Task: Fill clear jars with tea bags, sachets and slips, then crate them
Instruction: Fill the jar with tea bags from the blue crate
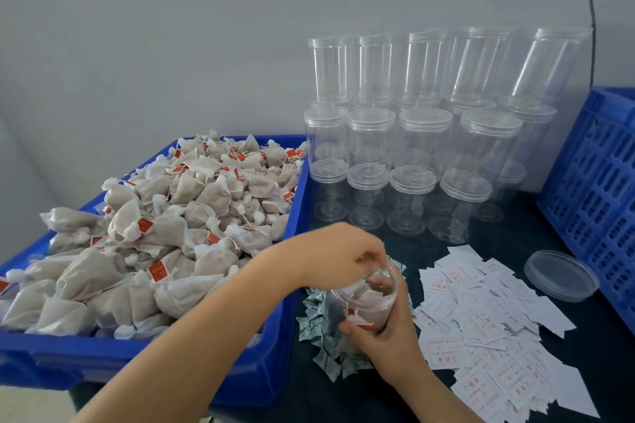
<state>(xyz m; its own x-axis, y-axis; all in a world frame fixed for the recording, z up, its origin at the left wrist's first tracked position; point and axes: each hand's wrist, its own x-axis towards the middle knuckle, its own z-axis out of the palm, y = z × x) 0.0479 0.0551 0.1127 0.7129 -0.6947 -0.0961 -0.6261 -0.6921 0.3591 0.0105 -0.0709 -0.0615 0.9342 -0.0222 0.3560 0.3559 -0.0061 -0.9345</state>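
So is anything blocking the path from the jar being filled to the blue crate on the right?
Nothing tall. Between the open clear jar in the right hand and the blue lattice crate lie only flat white printed slips and a loose clear round lid.

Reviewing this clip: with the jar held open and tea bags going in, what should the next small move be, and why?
Probably the left hand lets go at the open jar mouth and reaches back to the blue bin for more tea bags. The right hand grips the jar, which looks only partly filled, with its lid lying off to the side.
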